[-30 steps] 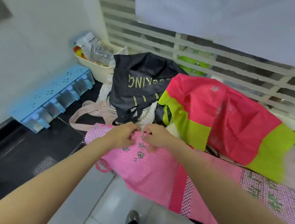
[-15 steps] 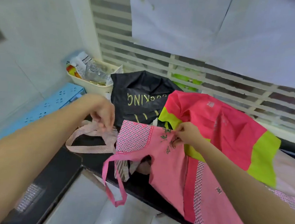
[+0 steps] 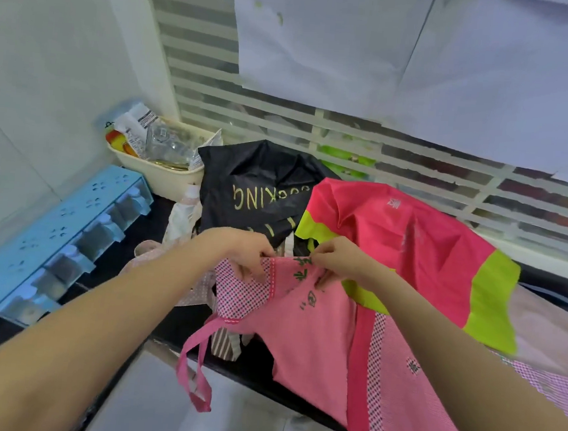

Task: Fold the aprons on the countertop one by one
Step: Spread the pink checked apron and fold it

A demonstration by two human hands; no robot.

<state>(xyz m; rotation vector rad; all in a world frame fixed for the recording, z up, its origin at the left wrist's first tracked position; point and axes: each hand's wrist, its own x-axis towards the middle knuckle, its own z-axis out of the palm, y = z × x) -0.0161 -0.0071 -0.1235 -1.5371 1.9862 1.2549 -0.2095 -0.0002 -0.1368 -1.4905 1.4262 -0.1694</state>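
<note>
A pink apron (image 3: 314, 333) with checked trim and green printed characters lies over the front edge of the dark countertop (image 3: 158, 236). My left hand (image 3: 242, 249) pinches its top edge at the checked corner. My right hand (image 3: 340, 260) pinches the same edge a little to the right, by the green print. A pink strap loop (image 3: 195, 371) hangs down over the counter's front. Behind lie a black apron (image 3: 254, 192) with yellow lettering and a red apron (image 3: 409, 245) with lime-green bands, both crumpled.
A blue plastic rack (image 3: 53, 231) runs along the left wall. A cream tub (image 3: 163, 172) of packets stands in the back corner. Pale pink straps (image 3: 147, 252) and a striped cloth (image 3: 225, 343) lie near the front. A slatted window is behind.
My left hand has come back from the pale straps on the left and now pinches the pink apron's top edge next to my right hand. The camera has tilted slightly.
</note>
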